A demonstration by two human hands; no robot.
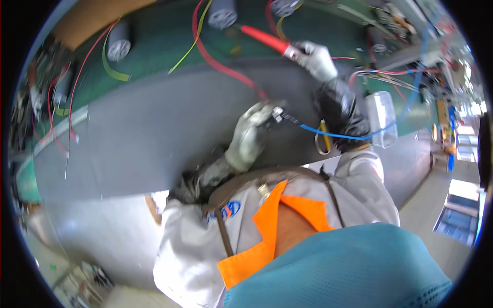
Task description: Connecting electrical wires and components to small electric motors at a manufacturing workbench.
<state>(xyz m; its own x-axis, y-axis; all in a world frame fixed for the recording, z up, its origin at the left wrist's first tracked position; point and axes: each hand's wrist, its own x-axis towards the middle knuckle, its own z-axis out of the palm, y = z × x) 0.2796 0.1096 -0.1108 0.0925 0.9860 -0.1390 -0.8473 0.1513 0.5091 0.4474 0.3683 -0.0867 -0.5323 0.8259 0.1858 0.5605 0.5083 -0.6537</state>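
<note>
My left hand (249, 134), in a pale glove, is closed low over the dark mat, with its fingertips pinched at the end of a red sleeved wire (226, 73). That wire runs down from a grey cylindrical motor (222, 14). By the same fingertips is a small black-and-white end piece (278, 114) on a blue cord (339, 136); whether the fingers grip it too is unclear. My right hand (317, 60), gloved and farther forward, is closed around a tapered red-handled tool (264, 40). The red part points left toward the motor, and metal shows beside the fingers.
More grey motors (118, 43) with red and yellow-green wires stand along the green far side. A clear plastic box (382, 119) sits right of my right forearm. Beside that sleeve lies a yellow-handled tool (325, 136). The blue cord loops up at right. Co-workers' hands show at far left.
</note>
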